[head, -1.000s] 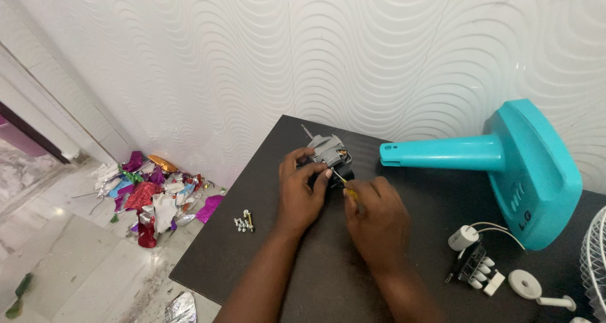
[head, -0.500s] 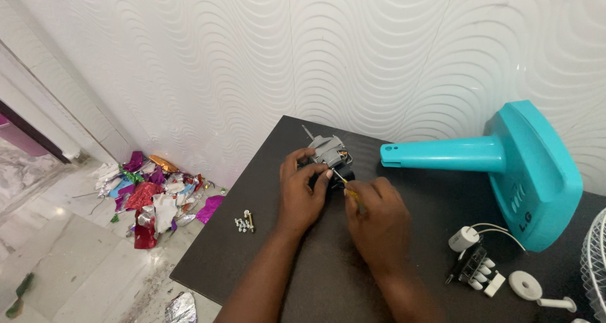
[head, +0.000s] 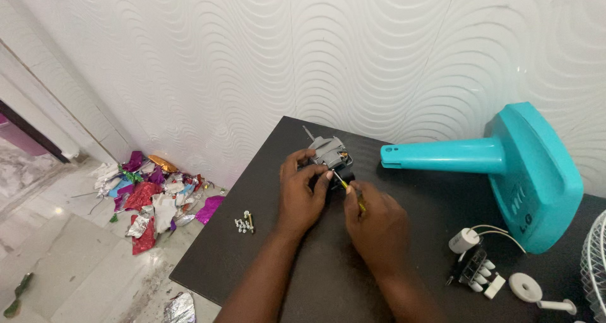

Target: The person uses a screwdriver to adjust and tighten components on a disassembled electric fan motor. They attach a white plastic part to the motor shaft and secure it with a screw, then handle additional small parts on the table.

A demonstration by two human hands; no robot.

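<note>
A small grey fan motor (head: 329,151) with a thin shaft lies near the far edge of the dark table (head: 252,253). My left hand (head: 303,193) grips the motor from its near left side. My right hand (head: 375,225) holds a slim screwdriver (head: 344,185) with a yellow handle, its tip pointing up into the motor's near side. The two hands sit close together, almost touching.
A teal fan stand (head: 499,165) lies on its side at the right. Several loose screws (head: 245,222) rest left of my hands. A white capacitor with wires (head: 464,240), a black switch block (head: 475,271), a white knob (head: 524,286) and a white fan grille (head: 593,266) sit at the right. Foil scraps (head: 151,193) litter the floor.
</note>
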